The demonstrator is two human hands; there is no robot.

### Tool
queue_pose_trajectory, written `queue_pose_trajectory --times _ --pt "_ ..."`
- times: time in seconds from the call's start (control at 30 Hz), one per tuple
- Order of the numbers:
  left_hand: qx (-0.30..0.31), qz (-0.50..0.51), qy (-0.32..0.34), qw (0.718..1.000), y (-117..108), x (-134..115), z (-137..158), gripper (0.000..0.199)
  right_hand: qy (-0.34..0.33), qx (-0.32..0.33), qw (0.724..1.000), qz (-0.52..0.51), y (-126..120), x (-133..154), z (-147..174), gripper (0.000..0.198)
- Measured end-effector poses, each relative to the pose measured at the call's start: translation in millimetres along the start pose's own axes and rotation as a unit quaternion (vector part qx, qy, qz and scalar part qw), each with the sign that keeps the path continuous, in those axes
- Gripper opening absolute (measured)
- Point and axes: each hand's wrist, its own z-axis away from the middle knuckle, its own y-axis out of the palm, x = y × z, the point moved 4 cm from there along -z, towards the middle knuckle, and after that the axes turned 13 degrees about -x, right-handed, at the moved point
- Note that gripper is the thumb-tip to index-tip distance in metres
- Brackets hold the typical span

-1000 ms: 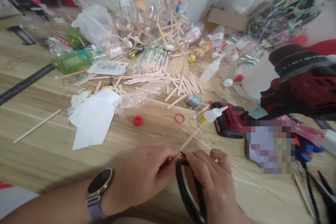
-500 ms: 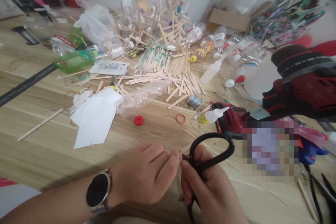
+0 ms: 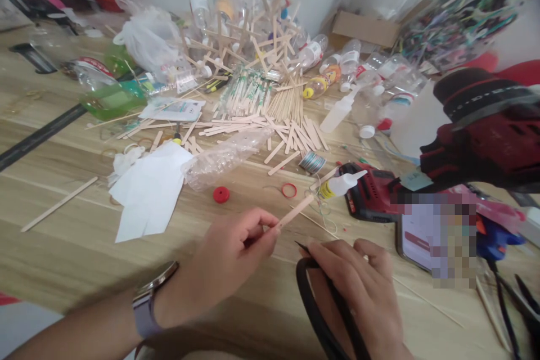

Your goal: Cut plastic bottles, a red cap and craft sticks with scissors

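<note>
My left hand (image 3: 236,259), with a watch on its wrist, pinches one end of a wooden craft stick (image 3: 297,210) that points up and to the right. My right hand (image 3: 354,287) is closed on black-handled scissors (image 3: 304,298), the large loop toward me and a dark tip showing past the fingers. A small gap separates that tip from the stick. Beyond the hands lie a red bottle cap (image 3: 221,194) with a hole, a red rubber band (image 3: 289,190) and a yellow-labelled glue bottle (image 3: 337,185).
A red-and-black power drill (image 3: 476,140) lies at the right, near a phone (image 3: 417,242). White paper (image 3: 149,197) and a crumpled clear plastic bottle (image 3: 223,160) lie at left-centre. Farther back are loose craft sticks (image 3: 236,125), a thread spool (image 3: 313,162) and several plastic bottles (image 3: 312,55).
The scissors have come away from the stick and turned, with their loop now toward me. My left hand has rotated, and the stick now shows clearly, raised toward the glue bottle.
</note>
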Motion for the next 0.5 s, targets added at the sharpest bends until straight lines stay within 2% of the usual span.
queue_pose_trajectory --times 0.1,0.27,0.5 --pt "0.013 0.019 -0.014 1.000 4 1 5 0.025 -0.035 0.015 0.998 0.041 -2 1 -5 0.017" --pt "-0.001 0.048 -0.024 0.999 4 1 7 0.024 -0.078 0.039 0.995 0.055 -2 3 -6 0.020" --pt "-0.034 0.021 0.036 0.999 2 -8 7 0.023 -0.108 0.053 0.990 0.070 -3 2 0 0.022"
